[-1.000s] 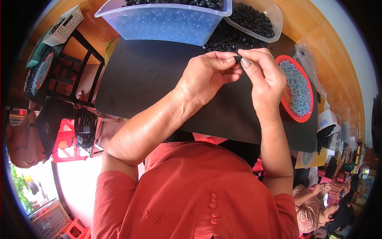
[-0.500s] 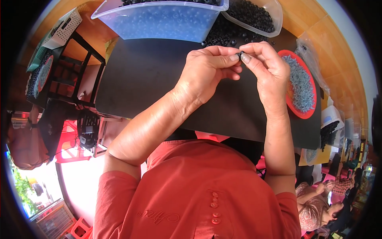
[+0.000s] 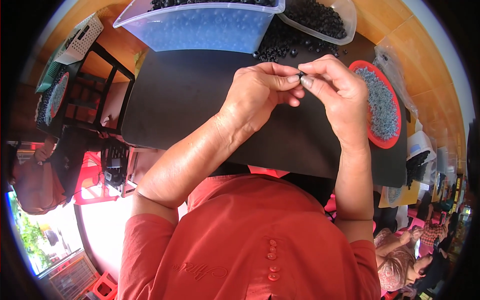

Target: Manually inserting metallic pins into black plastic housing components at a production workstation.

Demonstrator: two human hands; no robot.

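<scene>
My left hand (image 3: 262, 87) and my right hand (image 3: 340, 92) meet above the far half of the dark table. Between their fingertips sits a small black round part (image 3: 301, 74), mostly covered by the fingers. The left thumb and forefinger pinch it from one side. From the other side, the right thumb and forefinger close on it; whether they also hold a second tiny piece cannot be made out. Just beyond the hands lies a heap of loose black parts (image 3: 280, 42). A red oval tray (image 3: 394, 142) of small grey-blue pieces (image 3: 382, 107) is right of my right hand.
A large translucent bin (image 3: 200, 30) and a smaller clear tub (image 3: 350, 22), both with black parts, stand along the far side of the black table (image 3: 170, 100). A plastic bag (image 3: 395, 75) lies beyond the tray. Other people (image 3: 400, 257) sit at the lower right.
The right hand has shifted slightly right, its forefinger straighter and a little apart from the left fingers. The black part stays between the fingertips. The whole view has shifted slightly.
</scene>
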